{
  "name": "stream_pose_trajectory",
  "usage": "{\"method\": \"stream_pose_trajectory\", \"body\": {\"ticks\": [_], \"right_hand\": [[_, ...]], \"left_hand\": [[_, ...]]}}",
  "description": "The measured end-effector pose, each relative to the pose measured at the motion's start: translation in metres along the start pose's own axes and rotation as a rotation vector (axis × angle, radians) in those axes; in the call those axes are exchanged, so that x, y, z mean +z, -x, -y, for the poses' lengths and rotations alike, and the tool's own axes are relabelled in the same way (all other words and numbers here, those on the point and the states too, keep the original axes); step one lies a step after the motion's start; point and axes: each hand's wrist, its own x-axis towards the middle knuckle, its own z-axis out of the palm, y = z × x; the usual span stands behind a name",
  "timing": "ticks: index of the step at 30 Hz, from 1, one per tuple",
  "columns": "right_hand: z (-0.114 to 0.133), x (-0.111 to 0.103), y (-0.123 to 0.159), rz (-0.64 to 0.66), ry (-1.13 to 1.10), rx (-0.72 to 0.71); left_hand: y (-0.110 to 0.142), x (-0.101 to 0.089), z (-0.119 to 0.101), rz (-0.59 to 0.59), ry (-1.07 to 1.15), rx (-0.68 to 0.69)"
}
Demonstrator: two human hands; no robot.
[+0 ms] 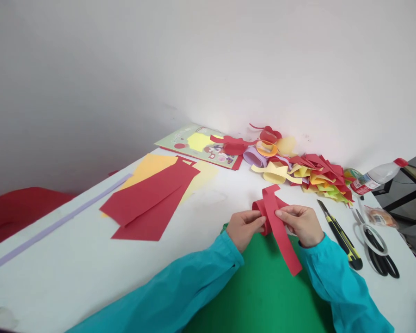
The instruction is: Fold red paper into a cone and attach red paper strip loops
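Note:
Between my two hands is a red paper piece with a curled loop (258, 206) and a long red strip (287, 247) lying across it. My left hand (244, 226) pinches the loop at its lower left side. With thumb and fingers, my right hand (303, 223) grips the strip near its middle. The strip's lower end hangs over a green surface (263, 286) in front of me. Whether the strip is joined to the loop, I cannot tell.
Left lie red paper sheets (149, 203) and a purple strip (62, 222). Behind are a picture board (183, 138), paper rings (256, 157) and folded coloured paper (326, 178). On the right are a utility knife (341, 238), scissors (381, 261), a tape roll (384, 247) and a bottle (379, 175).

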Motion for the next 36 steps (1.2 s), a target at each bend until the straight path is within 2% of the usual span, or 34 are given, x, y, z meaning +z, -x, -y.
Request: {"method": "stream_pose_trajectory", "body": {"ticks": [6, 22, 36], "right_hand": [[-0.0051, -0.0024, -0.0021, 0.033, 0.076, -0.026], [-0.0072, -0.0027, 0.0000, 0.053, 0.041, -0.025], [-0.0048, -0.0040, 0.0042, 0.043, 0.053, -0.015]], "left_hand": [[0.0044, 0.0013, 0.0037, 0.076, -0.034, -0.005], [0.0064, 0.0024, 0.0067, 0.050, 0.084, -0.107], [0.0068, 0.0016, 0.0048, 0.059, 0.056, -0.060]]}}
